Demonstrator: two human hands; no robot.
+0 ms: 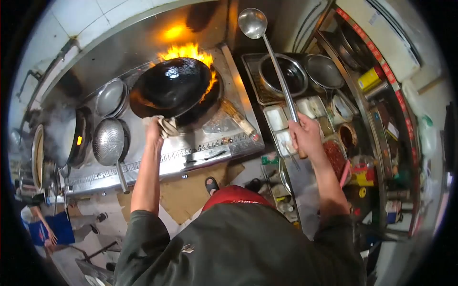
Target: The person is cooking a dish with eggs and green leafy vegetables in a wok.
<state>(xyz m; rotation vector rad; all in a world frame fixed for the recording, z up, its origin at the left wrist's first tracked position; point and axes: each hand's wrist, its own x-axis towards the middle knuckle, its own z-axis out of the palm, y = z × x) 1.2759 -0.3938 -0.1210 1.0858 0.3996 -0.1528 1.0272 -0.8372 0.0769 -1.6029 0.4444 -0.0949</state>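
Note:
With a folded cloth point(167, 127) against the rim, my left hand point(154, 133) grips the near edge of a black wok point(171, 85). The wok is tilted over the burner, and tall flames point(189, 53) rise behind it and along its right side. In my right hand point(304, 135) is the handle of a long steel ladle point(252, 24); its bowl points away from me, above the seasoning containers and to the right of the wok. White seasoning tubs point(275, 118) lie beneath the ladle's handle.
A bamboo wok brush point(238, 119) lies right of the burner. A perforated skimmer point(108, 142) and a steaming wok point(68, 139) stand left. A steel pot point(282, 75) sits at the back right, near a container of red chili point(334, 157). Another person point(50, 228) is at lower left.

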